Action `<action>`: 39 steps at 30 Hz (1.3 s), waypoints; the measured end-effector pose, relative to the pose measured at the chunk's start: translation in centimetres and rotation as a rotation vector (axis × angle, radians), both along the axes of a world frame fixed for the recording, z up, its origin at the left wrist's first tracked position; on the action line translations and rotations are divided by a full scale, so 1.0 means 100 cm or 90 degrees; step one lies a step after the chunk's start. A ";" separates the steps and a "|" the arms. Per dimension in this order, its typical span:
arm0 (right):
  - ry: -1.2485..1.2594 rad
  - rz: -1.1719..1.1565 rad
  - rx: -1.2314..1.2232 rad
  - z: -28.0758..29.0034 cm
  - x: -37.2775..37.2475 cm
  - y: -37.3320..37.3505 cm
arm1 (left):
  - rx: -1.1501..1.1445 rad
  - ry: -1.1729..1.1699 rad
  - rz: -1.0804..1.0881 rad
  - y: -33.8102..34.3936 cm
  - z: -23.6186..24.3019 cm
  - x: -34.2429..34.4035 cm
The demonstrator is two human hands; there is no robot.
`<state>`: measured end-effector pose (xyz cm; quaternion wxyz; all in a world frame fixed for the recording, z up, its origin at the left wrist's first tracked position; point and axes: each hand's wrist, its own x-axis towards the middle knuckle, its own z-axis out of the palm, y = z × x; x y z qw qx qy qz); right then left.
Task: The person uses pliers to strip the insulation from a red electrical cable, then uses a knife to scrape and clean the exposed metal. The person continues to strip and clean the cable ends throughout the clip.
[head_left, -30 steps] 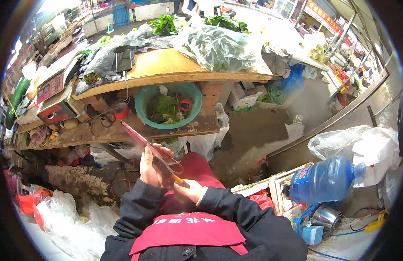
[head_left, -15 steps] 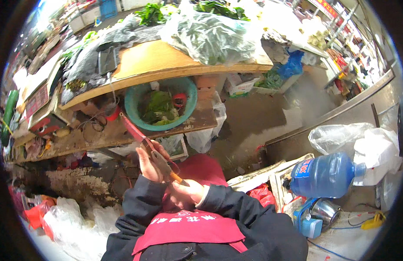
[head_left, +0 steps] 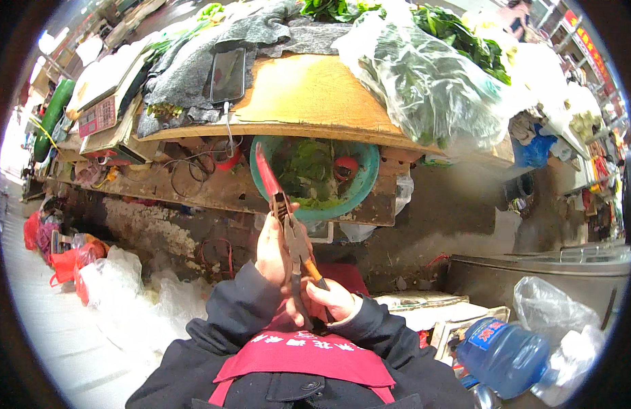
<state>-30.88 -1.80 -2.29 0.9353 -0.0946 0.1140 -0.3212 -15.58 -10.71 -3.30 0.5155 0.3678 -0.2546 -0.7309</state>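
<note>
Head view: Tilted closer to upright now, the red-handled tool (head_left: 266, 172) bares its spring (head_left: 280, 208) below the wooden tabletop (head_left: 298, 88)'s front edge; our left hand (head_left: 270, 253) curls fingers around it, our right hand (head_left: 336, 300) pinches an orange handle (head_left: 314, 272).

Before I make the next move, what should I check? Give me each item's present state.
1. Left grip holding the pliers-like tool: ok, the hand is around its metal body.
2. Right grip at the tool's orange handle: ok, by its lower end.
3. Red pointed piece secure at the tool's far end: cannot tell.
4. Piece clear of the teal basin: cannot tell; it overlaps the rim in view, but contact isn't clear.
5. Phone resting on something: ok, on the grey cloth.
6. White cable kept on the tabletop: not ok, it hangs over the front edge.
</note>
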 end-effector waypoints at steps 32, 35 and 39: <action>0.794 -0.360 -0.187 0.050 -0.034 -0.131 | 0.012 0.011 -0.343 -0.160 0.036 0.004; 0.879 -0.398 -0.344 0.053 -0.030 -0.132 | -0.062 -0.139 -0.353 -0.166 0.029 0.012; 0.750 -0.310 -0.111 0.056 -0.023 -0.133 | 0.001 -0.271 -0.323 -0.177 0.033 0.019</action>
